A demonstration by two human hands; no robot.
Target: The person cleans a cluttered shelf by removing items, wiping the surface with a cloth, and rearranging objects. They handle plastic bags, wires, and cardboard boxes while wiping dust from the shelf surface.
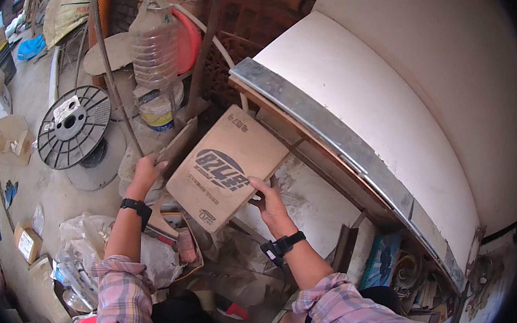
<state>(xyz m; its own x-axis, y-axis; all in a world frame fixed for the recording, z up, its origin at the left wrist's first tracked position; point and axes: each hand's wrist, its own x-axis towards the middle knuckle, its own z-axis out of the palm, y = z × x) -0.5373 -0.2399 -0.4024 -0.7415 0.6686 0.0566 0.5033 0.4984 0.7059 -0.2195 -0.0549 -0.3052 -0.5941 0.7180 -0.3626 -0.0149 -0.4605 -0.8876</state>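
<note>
A flat brown cardboard box (pixel 230 168) with dark printing is held up before me, tilted. My right hand (pixel 271 202) grips its right edge, thumb on the printed face and fingers behind. On the other side, my left hand (pixel 146 176) has its fingers closed on the edge of a dusty brown flap or sheet (pixel 183 144). Whether that piece is joined to the box cannot be made out. Below the hands lies an open carton (pixel 199 268) with plastic wrapping (pixel 160 257) and a reddish block (pixel 187 245) in it.
To the right runs a white-topped bench with a metal edge (pixel 310 106); coiled wire (pixel 406 271) sits beneath it. A cable spool (pixel 74 127), a metal rod (pixel 105 53), a plastic bottle (pixel 154 53) and a bucket (pixel 156 107) stand left. Small boxes (pixel 11 140) litter the floor.
</note>
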